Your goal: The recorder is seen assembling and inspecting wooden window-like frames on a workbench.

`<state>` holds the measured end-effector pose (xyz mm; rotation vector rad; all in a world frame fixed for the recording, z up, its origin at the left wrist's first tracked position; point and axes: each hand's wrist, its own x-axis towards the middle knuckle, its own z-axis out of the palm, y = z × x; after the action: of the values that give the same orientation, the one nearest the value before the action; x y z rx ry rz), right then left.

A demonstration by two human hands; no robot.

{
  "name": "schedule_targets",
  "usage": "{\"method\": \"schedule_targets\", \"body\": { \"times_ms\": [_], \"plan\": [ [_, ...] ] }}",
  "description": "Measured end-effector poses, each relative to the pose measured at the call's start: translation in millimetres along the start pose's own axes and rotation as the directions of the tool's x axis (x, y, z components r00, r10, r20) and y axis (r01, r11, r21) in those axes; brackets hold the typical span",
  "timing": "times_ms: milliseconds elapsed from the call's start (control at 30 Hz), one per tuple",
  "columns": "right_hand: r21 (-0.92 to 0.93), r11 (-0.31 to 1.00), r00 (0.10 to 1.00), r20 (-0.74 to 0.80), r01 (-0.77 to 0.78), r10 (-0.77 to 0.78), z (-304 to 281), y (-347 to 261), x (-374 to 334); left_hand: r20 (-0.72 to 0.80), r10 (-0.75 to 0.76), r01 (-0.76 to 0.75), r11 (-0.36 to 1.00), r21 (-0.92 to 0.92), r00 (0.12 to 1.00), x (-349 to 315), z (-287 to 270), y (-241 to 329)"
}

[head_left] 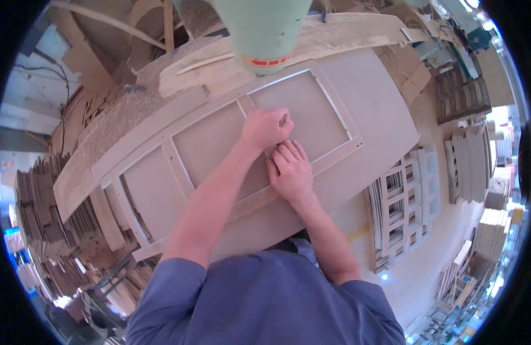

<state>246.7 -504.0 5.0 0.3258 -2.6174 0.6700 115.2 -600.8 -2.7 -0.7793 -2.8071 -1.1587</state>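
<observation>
A pale wooden frame (pixel 174 161) with crossbars and several rectangular openings lies flat on a large light board (pixel 386 109). My left hand (pixel 268 127) is closed in a fist above one of its crossbars, and whatever it may hold is hidden inside the fingers. Just below it, my right hand (pixel 292 172) rests at the frame's near rail, beside the same crossbar. Its fingers are bent and pressed together, with the tips close under the left fist. Small dark holes dot the frame's joints.
A pale green machine column (pixel 265 34) hangs over the frame's far side. Beyond lie a long plank (pixel 346 34) and a sawdust-covered surface (pixel 110 132). Slatted frames (pixel 400 201) stand on the right, pallets (pixel 464 95) farther off. Stacked boards (pixel 44 201) fill the left.
</observation>
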Motion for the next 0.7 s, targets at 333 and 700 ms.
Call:
{"method": "schedule_targets", "body": {
  "times_ms": [333,700],
  "plan": [
    [0.027,0.999,0.999,-0.021,-0.030,0.031,-8.5,-3.3,0.2,-0.115,0.226,-0.229,0.973,-0.015,0.967,-173.0,-133.6,-77.2],
    [0.068,0.995,0.995,-0.068,-0.068,0.072,-3.0,6.9,2.2,-0.168,0.111,-0.114,0.993,-0.010,0.980,-164.6,-118.3,-74.7]
  ]
}}
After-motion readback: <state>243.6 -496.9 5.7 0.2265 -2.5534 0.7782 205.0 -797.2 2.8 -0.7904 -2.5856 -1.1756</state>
